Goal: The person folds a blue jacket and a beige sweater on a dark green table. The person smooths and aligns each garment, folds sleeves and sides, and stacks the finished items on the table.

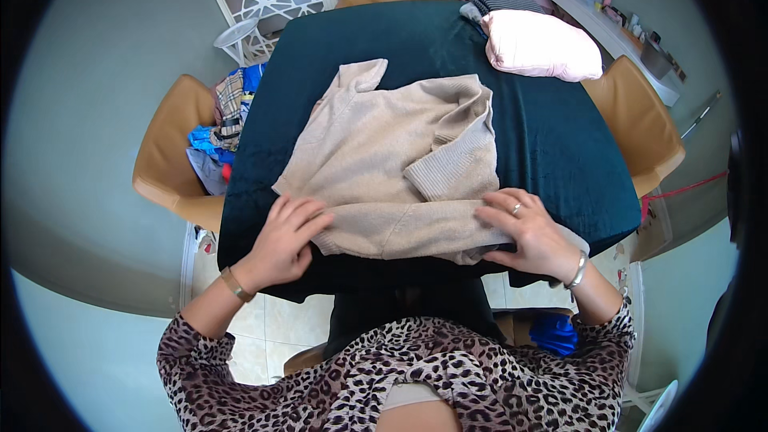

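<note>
A beige knitted sweater [368,140] lies on the dark green cloth-covered table, its near part folded over into a band along the front edge. One ribbed part [456,164] is turned inward at the right. At the band's left end rests my left hand [280,240], fingers spread over the knit and thumb apart. My right hand [530,236], with a ring and a bracelet, holds the band's right end, fingers on top and thumb beneath. Part of the sweater's right end is hidden behind that hand.
Folded pink cloth [540,44] and striped garments [504,0] are stacked at the table's far right corner. Clothes are heaped on a tan chair [164,152] at the left. Other tan chairs [640,124] surround the table [552,160]. A cluttered white shelf [608,32] runs along the right wall.
</note>
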`<state>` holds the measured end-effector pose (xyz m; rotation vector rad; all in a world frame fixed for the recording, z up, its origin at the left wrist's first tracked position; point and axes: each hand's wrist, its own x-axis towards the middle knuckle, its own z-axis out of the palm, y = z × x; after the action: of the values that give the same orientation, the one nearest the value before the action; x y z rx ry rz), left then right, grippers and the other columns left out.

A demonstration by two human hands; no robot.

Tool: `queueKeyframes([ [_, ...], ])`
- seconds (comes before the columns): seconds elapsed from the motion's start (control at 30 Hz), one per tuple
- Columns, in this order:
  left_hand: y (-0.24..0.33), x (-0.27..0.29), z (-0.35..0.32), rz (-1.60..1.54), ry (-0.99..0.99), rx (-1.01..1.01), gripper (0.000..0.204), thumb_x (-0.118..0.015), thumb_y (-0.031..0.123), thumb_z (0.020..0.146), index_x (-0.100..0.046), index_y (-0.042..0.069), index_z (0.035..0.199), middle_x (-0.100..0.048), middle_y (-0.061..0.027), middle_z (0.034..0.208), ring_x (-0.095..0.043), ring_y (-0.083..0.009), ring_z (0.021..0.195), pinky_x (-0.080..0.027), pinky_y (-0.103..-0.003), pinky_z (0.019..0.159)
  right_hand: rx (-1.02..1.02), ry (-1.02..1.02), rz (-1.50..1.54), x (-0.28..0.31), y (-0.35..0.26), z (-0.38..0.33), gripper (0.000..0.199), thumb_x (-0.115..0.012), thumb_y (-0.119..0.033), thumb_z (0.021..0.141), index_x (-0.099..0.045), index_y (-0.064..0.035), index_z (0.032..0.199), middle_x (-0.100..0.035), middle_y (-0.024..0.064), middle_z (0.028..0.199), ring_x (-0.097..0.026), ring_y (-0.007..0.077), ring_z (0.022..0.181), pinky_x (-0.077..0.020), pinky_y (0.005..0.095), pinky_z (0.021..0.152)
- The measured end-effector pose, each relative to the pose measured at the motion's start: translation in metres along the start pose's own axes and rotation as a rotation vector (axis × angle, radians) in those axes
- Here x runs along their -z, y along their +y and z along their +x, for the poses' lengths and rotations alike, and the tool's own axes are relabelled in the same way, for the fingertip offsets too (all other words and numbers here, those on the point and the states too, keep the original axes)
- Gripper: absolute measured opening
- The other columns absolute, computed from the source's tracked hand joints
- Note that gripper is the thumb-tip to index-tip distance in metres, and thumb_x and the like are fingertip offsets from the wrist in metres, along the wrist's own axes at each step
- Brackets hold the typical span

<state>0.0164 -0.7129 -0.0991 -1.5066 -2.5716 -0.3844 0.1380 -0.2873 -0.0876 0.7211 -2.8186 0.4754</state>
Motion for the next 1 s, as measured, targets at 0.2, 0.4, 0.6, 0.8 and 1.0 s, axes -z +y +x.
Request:
queueKeyframes([
  [0.2, 0.03, -0.035, 0.022, 0.012, 0.124, -0.118, 0.066, -0.071, -0.004, 0.071, -0.059, 0.004, 0.135, -0.057, -0.0163, 0.137, -0.057, -0.0368, 0.121, -0.047, -0.048, 0.103, -0.352, -0.108, 0.07, 0.018, 0.042, -0.038, 0.065, -0.076, -0.006, 0.07, -0.06, -0.0047, 0.134, -0.064, 0.0168, 0.113, -0.064, 0.0372, 0.107, -0.0539, 0.0407, 0.091],
  [0.4, 0.018, -0.042, 0.029, -0.267, 0.329, -0.014, 0.027, -0.067, -0.007, 0.073, -0.069, 0.0, 0.099, -0.067, -0.0136, 0.093, -0.064, -0.0313, 0.081, -0.053, -0.036, 0.072, -0.446, -0.032, 0.072, 0.087, 0.059, -0.023, 0.027, -0.07, 0.001, 0.07, -0.07, -0.0011, 0.097, -0.068, 0.0172, 0.085, -0.069, 0.0335, 0.083, -0.0541, 0.0372, 0.077],
  [0.6, 0.018, -0.036, 0.018, -1.0, 0.66, 0.494, 0.021, -0.054, -0.009, 0.089, -0.071, -0.002, 0.101, -0.072, 0.0, 0.091, -0.063, -0.0062, 0.079, -0.052, -0.025, 0.072, -0.084, 0.667, -0.308, 0.138, 0.085, 0.119, 0.046, -0.073, -0.002, 0.079, -0.068, -0.0081, 0.124, -0.068, 0.0167, 0.117, -0.066, 0.0346, 0.109, -0.0553, 0.0414, 0.091],
  [0.8, -0.001, -0.046, -0.005, -1.275, 0.755, 0.749, 0.025, -0.051, -0.009, 0.087, -0.07, -0.001, 0.102, -0.072, -0.0023, 0.098, -0.063, -0.0077, 0.087, -0.049, -0.023, 0.081, -0.025, 0.694, -0.404, 0.116, 0.121, 0.208, 0.046, -0.087, -0.021, 0.075, -0.065, -0.0107, 0.114, -0.067, 0.016, 0.112, -0.066, 0.0331, 0.107, -0.057, 0.0433, 0.089],
  [1.0, 0.019, -0.031, -0.019, -1.341, 0.597, 0.784, 0.026, -0.057, -0.009, 0.088, -0.069, -0.001, 0.11, -0.072, -0.003, 0.103, -0.065, -0.009, 0.095, -0.05, -0.025, 0.089, -0.111, -0.22, 0.206, 0.018, 0.118, 0.154, 0.031, -0.087, -0.031, 0.082, -0.075, -0.0024, 0.083, -0.071, 0.0085, 0.073, -0.067, 0.0156, 0.068, -0.0538, 0.0306, 0.066],
])
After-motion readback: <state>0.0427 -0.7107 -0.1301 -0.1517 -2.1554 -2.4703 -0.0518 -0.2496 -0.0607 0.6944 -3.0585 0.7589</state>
